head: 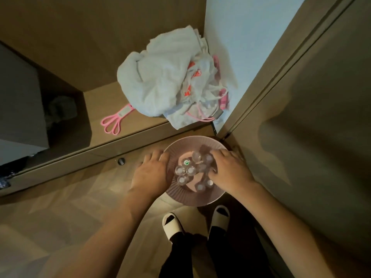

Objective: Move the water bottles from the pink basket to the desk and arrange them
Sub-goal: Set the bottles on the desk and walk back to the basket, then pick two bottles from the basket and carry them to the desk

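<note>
A round pink ribbed basket [192, 198] stands on the wooden floor in front of my feet. Inside it stand several clear water bottles [190, 170], seen from above by their caps; one cap [186, 162] is green and white. My left hand [151, 173] rests on the basket's left rim, fingers spread over the edge. My right hand [228, 170] reaches into the basket from the right, its fingers curled among the bottle tops; whether they grip a bottle is hidden. The desk [112, 109] runs along the upper left.
A heap of white cloth and plastic bags [166, 81] lies on the desk by the wall corner. A pink tool with loop handles [114, 121] lies beside it. A grey box [20, 101] stands at left, a door [321, 97] at right. My slippers [172, 225] are below the basket.
</note>
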A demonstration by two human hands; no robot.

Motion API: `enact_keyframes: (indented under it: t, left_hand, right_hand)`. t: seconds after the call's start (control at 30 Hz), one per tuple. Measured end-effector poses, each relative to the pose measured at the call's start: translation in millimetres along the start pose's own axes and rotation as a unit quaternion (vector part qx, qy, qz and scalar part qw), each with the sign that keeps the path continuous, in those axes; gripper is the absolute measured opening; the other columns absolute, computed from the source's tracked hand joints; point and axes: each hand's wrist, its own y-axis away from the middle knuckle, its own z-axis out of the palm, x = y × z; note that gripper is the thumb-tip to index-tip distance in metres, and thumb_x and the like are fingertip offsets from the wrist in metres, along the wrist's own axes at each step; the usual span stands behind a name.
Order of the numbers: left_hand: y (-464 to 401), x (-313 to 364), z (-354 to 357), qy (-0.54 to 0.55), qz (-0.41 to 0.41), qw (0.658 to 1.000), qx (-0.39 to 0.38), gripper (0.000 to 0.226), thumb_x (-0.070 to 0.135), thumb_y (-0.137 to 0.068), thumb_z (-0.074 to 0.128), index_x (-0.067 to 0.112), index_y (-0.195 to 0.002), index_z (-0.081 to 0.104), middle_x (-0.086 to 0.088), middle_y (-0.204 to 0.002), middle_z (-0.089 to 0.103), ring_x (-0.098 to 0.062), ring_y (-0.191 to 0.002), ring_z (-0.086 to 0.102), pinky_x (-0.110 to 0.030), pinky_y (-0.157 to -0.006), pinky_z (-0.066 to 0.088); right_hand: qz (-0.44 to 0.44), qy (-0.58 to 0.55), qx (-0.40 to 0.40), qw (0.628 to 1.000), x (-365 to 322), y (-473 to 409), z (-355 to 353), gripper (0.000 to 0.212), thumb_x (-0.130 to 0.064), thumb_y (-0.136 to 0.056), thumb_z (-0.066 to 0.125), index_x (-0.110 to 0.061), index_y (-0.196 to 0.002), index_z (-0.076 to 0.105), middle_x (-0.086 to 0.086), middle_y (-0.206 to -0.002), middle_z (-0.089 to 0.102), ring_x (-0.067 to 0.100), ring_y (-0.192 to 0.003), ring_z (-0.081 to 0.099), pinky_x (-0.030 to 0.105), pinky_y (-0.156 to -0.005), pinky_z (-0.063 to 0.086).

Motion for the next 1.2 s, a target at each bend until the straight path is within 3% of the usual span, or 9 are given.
enact_keyframes:
  t: [0.3, 0.43, 0.6, 0.73, 0.8, 0.87, 0.97, 1.2]
  left_hand:
    - [-81, -51, 198, 0.014, 0.0, 1.0, -0.016, 0.053, 0.041, -0.094, 0.052, 0.023, -0.142, 0.039, -0.004, -0.145, 0.041, -0.026, -0.125, 0.044, -0.045, -0.101, 0.046]
    - [-108, -58, 279, 0.025, 0.002, 1.0, -0.004, 0.06, 0.04, -0.092, 0.055, 0.024, -0.146, 0.035, -0.003, -0.144, 0.041, -0.026, -0.128, 0.041, -0.045, -0.102, 0.045]
    - [-133, -61, 346, -0.005, 0.009, 1.0, -0.001, 0.055, 0.042, -0.089, 0.057, 0.024, -0.139, 0.042, 0.0, -0.134, 0.049, -0.023, -0.117, 0.051, -0.042, -0.092, 0.05]
    - [-149, -59, 384, -0.04, 0.022, 0.999, -0.004, 0.048, 0.043, -0.091, 0.053, 0.023, -0.134, 0.045, -0.003, -0.124, 0.058, -0.025, -0.109, 0.059, -0.039, -0.084, 0.051]
    - [-154, -56, 396, -0.064, 0.034, 0.997, -0.011, 0.046, 0.043, -0.092, 0.052, 0.021, -0.132, 0.045, -0.004, -0.12, 0.06, -0.026, -0.109, 0.06, -0.036, -0.083, 0.05]
    - [-158, -51, 403, -0.096, 0.046, 0.994, -0.02, 0.044, 0.042, -0.093, 0.053, 0.02, -0.13, 0.046, -0.004, -0.12, 0.061, -0.027, -0.109, 0.06, -0.035, -0.081, 0.048]
    - [-166, -45, 409, -0.141, 0.058, 0.988, -0.03, 0.041, 0.039, -0.095, 0.053, 0.018, -0.13, 0.049, -0.005, -0.122, 0.061, -0.027, -0.11, 0.061, -0.034, -0.081, 0.047]
    - [-174, -34, 419, -0.205, 0.063, 0.975, -0.062, 0.032, 0.032, -0.098, 0.052, 0.016, -0.125, 0.055, -0.006, -0.121, 0.065, -0.026, -0.107, 0.064, -0.034, -0.079, 0.048]
  right_hand:
    - [-0.023, 0.015, -0.026, 0.999, 48, -105, 204, 0.063, -0.035, -0.089, 0.058, -0.023, -0.146, 0.032, 0.005, -0.144, 0.044, 0.026, -0.129, 0.045, 0.04, -0.103, 0.043]
    - [-0.039, 0.019, -0.014, 0.999, 71, -140, 285, 0.058, -0.028, -0.084, 0.06, -0.02, -0.139, 0.042, 0.007, -0.125, 0.054, 0.024, -0.105, 0.057, 0.035, -0.084, 0.051]
    - [-0.085, 0.029, -0.016, 0.996, 95, -183, 349, 0.046, -0.028, -0.087, 0.059, -0.015, -0.13, 0.047, 0.008, -0.117, 0.059, 0.023, -0.097, 0.062, 0.039, -0.082, 0.054]
    - [-0.14, 0.061, -0.04, 0.987, 102, -215, 386, 0.051, -0.027, -0.092, 0.055, -0.014, -0.138, 0.038, 0.011, -0.125, 0.053, 0.028, -0.105, 0.059, 0.035, -0.083, 0.05]
    - [-0.164, 0.076, -0.035, 0.983, 101, -224, 400, 0.055, -0.027, -0.092, 0.054, -0.014, -0.141, 0.033, 0.012, -0.127, 0.05, 0.03, -0.107, 0.057, 0.041, -0.085, 0.05]
    - [-0.183, 0.086, -0.021, 0.979, 100, -230, 409, 0.051, -0.027, -0.092, 0.052, -0.015, -0.138, 0.035, 0.011, -0.126, 0.049, 0.031, -0.108, 0.056, 0.045, -0.084, 0.051]
    - [-0.213, 0.096, 0.0, 0.972, 95, -235, 417, 0.043, -0.024, -0.093, 0.05, -0.013, -0.133, 0.04, 0.011, -0.124, 0.049, 0.032, -0.104, 0.057, 0.041, -0.077, 0.05]
    - [-0.191, 0.139, 0.004, 0.972, 88, -245, 430, 0.044, -0.017, -0.093, 0.052, -0.01, -0.136, 0.042, 0.013, -0.125, 0.05, 0.032, -0.105, 0.059, 0.036, -0.068, 0.04]
